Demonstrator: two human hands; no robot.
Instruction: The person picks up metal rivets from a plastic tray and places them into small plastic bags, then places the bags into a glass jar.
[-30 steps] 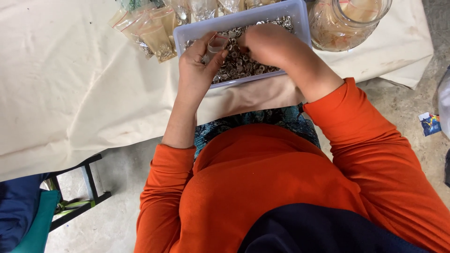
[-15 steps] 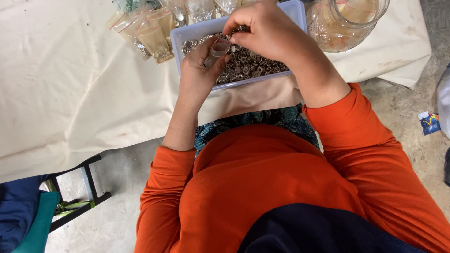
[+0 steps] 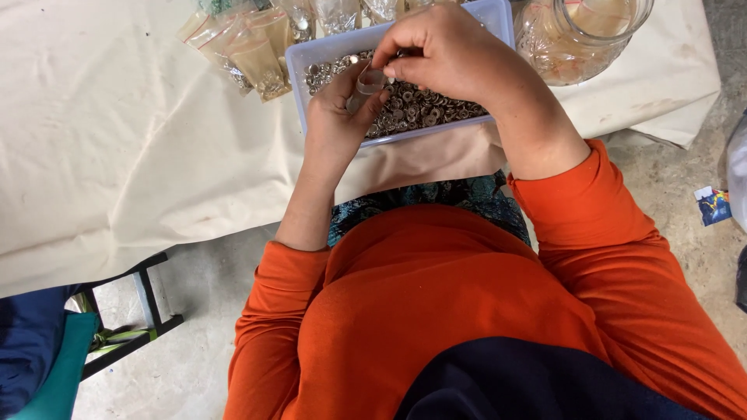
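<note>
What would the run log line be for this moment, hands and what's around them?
left hand: holds small clear bag | right hand: pinched at bag mouth | below: tray of small metal pieces | left: filled packets | right: glass jar

A makeshift workshop: cloth-covered table, tray of metal snaps, bare concrete floor.

small clear plastic bag: transparent, narrow, held upright-tilted over the tray, pinched at its mouth; contents not discernible. sits at 12 o'clock of the frame, just above the heap.

tray: pale lavender-blue plastic, rectangular, shallow, lying flat on cream cloth, long axis running 9 to 3 o'clock, slightly rotated.

metal fasteners: small round silvery pieces, loose heap covering the tray floor, densest toward 5 o'clock of the tray.
</note>
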